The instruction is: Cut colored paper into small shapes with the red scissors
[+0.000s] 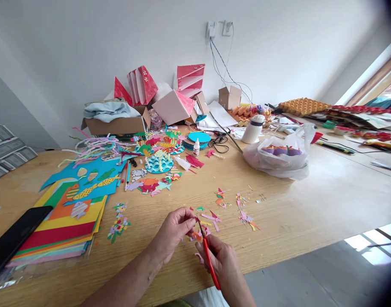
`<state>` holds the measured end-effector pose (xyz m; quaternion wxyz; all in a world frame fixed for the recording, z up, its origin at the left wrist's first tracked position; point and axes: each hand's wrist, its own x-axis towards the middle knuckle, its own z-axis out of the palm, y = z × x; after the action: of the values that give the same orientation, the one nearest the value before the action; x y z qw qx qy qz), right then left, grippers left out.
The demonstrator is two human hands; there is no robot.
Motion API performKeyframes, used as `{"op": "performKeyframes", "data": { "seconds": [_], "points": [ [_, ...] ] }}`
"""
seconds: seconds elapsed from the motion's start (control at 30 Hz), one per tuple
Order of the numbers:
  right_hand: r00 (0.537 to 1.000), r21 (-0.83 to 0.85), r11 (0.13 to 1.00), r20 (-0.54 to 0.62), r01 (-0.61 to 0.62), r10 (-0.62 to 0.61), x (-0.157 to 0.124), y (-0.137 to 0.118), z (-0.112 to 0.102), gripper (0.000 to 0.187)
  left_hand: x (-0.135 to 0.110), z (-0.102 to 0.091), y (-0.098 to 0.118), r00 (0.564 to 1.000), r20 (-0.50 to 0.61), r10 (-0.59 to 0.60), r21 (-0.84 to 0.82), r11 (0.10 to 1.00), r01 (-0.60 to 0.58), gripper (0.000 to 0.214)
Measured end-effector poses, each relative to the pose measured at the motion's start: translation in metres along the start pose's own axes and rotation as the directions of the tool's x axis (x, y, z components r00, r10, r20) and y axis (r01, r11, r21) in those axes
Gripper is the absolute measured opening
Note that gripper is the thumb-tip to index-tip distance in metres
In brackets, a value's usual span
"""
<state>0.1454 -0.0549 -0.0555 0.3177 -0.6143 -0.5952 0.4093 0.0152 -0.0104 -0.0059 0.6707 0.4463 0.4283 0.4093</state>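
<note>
On the wooden counter (310, 204) lies a stack of coloured paper (64, 224), and both hands work to the right of it, near the counter's front edge. The left hand (174, 232) is the closer one to the stack. Its fingers are pinched narrow on a small orange and pink paper piece (195, 233), which it holds just above the counter. The right hand (222, 260) is farther right of the stack and nearer the person. It is closed around the red handles of the scissors (208, 251), whose thin blades point up and back to meet the paper piece at the left fingertips. How far the blades are parted cannot be told. A black phone (16, 238) lies at the stack's left side, overlapping its corner. Behind the stack, and partly on top of it, sits a blue sheet (86, 183) carrying patterned fish shapes. Bright scraps (243, 213) are scattered on the counter right of the stack, beyond the hands. Much farther right of the stack and farther back sits a white plastic bag (278, 160) with purple things inside. Well behind the stack stand a small glue bottle (196, 148) and an open cardboard box (115, 123) near the wall.
</note>
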Motion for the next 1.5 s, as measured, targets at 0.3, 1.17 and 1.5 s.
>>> {"op": "performKeyframes", "data": {
  "seconds": [0.3,1.17,1.5],
  "points": [
    [1.000,-0.078,0.997,-0.006,0.019,-0.020,-0.0005,0.0014,-0.0010,0.036,-0.0003,-0.0009,-0.0004,0.999,-0.033,-0.017,-0.021,1.000,0.016,0.016],
    [1.000,-0.073,0.997,0.019,0.022,-0.021,-0.0015,-0.0005,-0.0023,0.035,-0.0008,-0.0019,-0.0009,0.999,0.025,-0.046,-0.001,0.999,0.046,0.020],
    [0.998,-0.100,0.993,-0.007,0.064,-0.065,-0.0028,0.0035,-0.0025,0.036,0.0013,-0.0071,-0.0034,0.999,0.000,-0.046,0.020,0.999,0.046,0.019]
  ]
}}
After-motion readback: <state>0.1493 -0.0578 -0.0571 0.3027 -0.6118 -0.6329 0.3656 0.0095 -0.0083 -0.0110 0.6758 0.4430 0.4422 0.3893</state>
